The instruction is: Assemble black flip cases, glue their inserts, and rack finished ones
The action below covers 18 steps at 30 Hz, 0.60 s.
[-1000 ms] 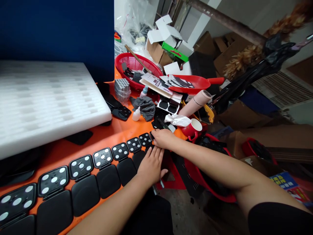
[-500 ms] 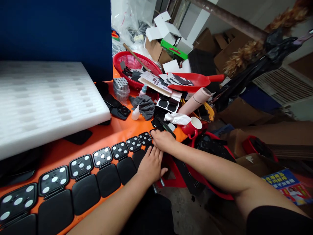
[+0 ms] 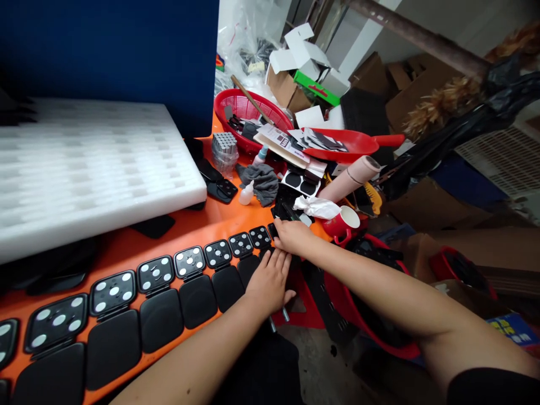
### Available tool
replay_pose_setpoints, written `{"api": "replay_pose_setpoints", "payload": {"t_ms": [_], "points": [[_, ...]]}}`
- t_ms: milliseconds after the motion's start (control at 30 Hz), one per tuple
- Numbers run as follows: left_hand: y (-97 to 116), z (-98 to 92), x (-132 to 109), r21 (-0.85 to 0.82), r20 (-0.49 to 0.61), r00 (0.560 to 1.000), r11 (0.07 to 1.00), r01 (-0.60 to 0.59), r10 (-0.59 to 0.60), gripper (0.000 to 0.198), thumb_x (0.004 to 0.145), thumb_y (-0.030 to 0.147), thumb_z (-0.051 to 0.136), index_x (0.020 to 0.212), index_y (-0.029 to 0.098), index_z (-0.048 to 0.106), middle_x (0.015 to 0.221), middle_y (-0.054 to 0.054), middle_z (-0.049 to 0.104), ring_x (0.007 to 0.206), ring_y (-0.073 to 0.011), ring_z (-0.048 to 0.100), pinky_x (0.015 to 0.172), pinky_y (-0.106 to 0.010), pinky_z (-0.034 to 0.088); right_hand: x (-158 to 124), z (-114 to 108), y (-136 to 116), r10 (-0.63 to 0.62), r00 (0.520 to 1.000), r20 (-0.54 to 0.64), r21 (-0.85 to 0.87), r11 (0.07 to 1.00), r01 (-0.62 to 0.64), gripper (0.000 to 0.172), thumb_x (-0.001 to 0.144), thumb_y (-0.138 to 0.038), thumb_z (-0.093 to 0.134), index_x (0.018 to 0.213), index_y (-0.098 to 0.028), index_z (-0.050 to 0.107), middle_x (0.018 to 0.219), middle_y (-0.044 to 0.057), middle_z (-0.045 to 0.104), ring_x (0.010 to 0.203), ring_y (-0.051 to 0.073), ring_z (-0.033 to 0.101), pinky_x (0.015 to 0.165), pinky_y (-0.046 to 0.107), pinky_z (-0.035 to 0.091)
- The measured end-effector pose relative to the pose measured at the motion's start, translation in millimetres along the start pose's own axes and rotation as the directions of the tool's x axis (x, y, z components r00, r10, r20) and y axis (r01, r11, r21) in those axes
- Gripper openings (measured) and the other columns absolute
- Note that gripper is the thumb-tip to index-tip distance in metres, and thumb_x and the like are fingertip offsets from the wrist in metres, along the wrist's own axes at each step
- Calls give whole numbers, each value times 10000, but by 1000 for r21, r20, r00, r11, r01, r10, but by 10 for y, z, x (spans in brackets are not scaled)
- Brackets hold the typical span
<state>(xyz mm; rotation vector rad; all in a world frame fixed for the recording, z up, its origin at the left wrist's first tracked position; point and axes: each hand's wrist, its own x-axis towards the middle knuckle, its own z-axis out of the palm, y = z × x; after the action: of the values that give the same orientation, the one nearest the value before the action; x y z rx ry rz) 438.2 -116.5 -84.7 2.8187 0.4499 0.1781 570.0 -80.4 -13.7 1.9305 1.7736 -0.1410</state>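
Note:
A row of opened black hinged cases [image 3: 156,274] runs along the orange table; their upper halves bear round silver-white discs, and their lower halves are plain black. At the row's far right end, my left hand [image 3: 270,278] lies flat with fingers stretched out over a case's lower half. Just beyond it, my right hand [image 3: 293,235] rests with curled fingers on the upper half of the last case. Whatever those fingertips hold is hidden. Both hands are close together, left fingertips near the right hand's underside.
Left stands a white foam slab [image 3: 105,169] before a blue panel [image 3: 109,50]. Beyond my hands are a small dropper bottle [image 3: 246,194], a grey cloth [image 3: 264,183], a pink flask [image 3: 350,179], a red mug [image 3: 340,224], a red basket [image 3: 282,109] and a red dustpan [image 3: 358,143].
The view has swung slightly left, so everything sits further right. Both hands keep nearly the same place at the end of the row.

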Motion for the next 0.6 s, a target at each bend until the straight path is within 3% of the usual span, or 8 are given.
{"api": "replay_pose_setpoints", "payload": {"t_ms": [600], "points": [[7,53,-9,10,-36,999,1000,13,-13,866,767,602,461,1399,37,285,1460,-170,313,1357,-315,186,1108,-446,98,-2,53,-104,-52,998,16,-107,993,54,368,842,-194,402,1190,-73,400,956,200,639,785,275,656,648,326,481]]}}
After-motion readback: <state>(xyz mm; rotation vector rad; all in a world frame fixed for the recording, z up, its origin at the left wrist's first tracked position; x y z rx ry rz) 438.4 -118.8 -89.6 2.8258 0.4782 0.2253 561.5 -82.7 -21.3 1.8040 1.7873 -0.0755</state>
